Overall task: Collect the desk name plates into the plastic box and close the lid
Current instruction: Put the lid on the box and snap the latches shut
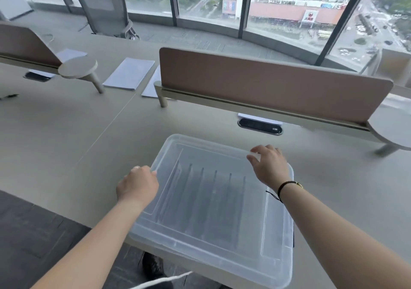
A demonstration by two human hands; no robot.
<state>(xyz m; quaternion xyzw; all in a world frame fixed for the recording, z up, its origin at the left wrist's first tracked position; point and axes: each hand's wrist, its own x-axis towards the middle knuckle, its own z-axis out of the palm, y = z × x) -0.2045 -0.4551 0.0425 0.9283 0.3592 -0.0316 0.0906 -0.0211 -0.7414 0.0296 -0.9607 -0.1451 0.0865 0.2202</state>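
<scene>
A clear plastic box (278, 244) sits on the beige desk near its front edge, partly overhanging it. Its translucent lid (200, 155) lies on top. Through the lid I see several name plates (209, 199) standing upright in a row inside. My left hand (138, 184) rests against the lid's left rim with its fingers curled on the edge. My right hand (269, 166) lies over the lid's far right part, fingers bent down onto the rim. Whether the lid is snapped down I cannot tell.
A brown divider panel (266, 81) runs behind the box, with a cable port (260, 128) below it. White papers (130, 73) lie at the back left. A round side shelf (77, 67) juts out at left, another (391, 128) at right. A mesh chair (104, 6) stands by the window.
</scene>
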